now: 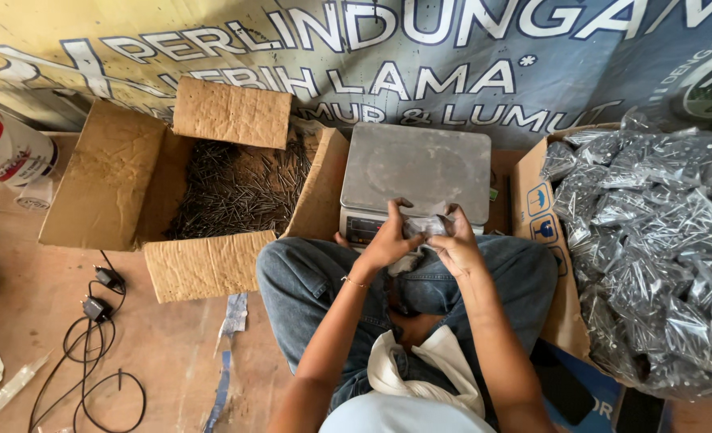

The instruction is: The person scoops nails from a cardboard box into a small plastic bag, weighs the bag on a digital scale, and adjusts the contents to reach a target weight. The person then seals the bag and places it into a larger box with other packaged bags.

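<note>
Between the two hands, over the lap of a person sitting cross-legged in jeans, sits a small clear plastic bag point(425, 227). The left hand point(389, 240) pinches its left end and the right hand point(456, 243) its right end, both closed on it, so the bag's long axis runs from hand to hand. What it holds is too small to tell.

Just beyond the hands stands a grey weighing scale point(416, 170), its square pan bare and its display face almost touching the knuckles. Left of the left hand lies an open brown cardboard box point(107, 176), flaps spread, with a loose heap of dark nails point(239, 188) inside. Right of the right hand, a second cardboard box point(542, 232) with blue handling symbols on its near flap is piled high with sealed clear bags of nails point(661, 240).

Behind the scale hangs a blue and yellow banner point(532, 72) with large white lettering. Far left, beyond the open box, stands a white pail point(7, 152) with a red label, and a black cable point(91, 353) coils on the floor nearer the person.
</note>
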